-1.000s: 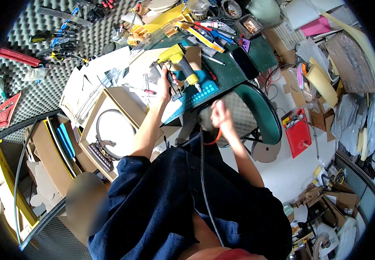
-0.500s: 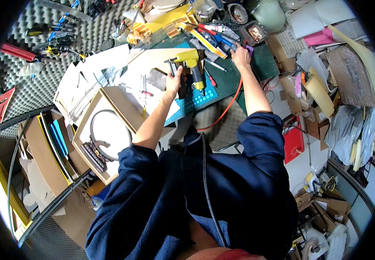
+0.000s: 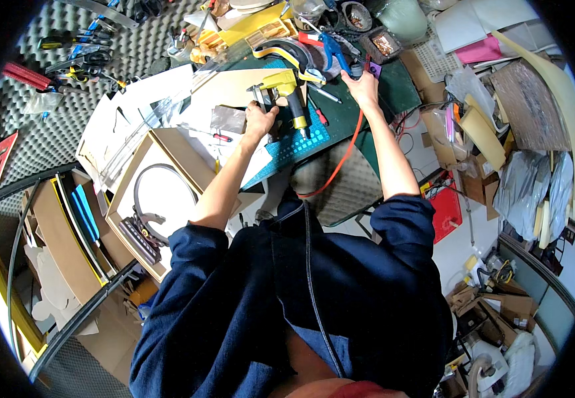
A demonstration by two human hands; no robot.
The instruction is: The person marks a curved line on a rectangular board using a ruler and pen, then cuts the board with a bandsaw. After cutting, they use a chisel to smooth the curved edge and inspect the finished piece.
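Observation:
My left hand point(image 3: 259, 121) is closed around the dark magazine side of a yellow air nailer point(image 3: 281, 83), which lies over the teal cutting mat point(image 3: 308, 136). The nailer's handle points down toward me. Farther right, my right hand point(image 3: 363, 91) is wrapped round the lower end of a blue tool point(image 3: 333, 53) that looks like an air blow gun, its front aimed up and left. An orange hose point(image 3: 342, 162) runs from below that hand toward my lap. Just left of the blue tool lies a curved orange, white and black band point(image 3: 286, 50).
A pen point(image 3: 325, 93) and a red screwdriver point(image 3: 318, 114) lie between my hands. Papers and an open cardboard box point(image 3: 168, 142) are at left. Tubs and tools crowd the far edge. Boxes and sheets are stacked at right, beside a red panel point(image 3: 445, 211).
The blue tool has swung up and left in my right hand, showing more of its body. The orange and white band has shifted left and now looks curved. My left hand stays on the nailer.

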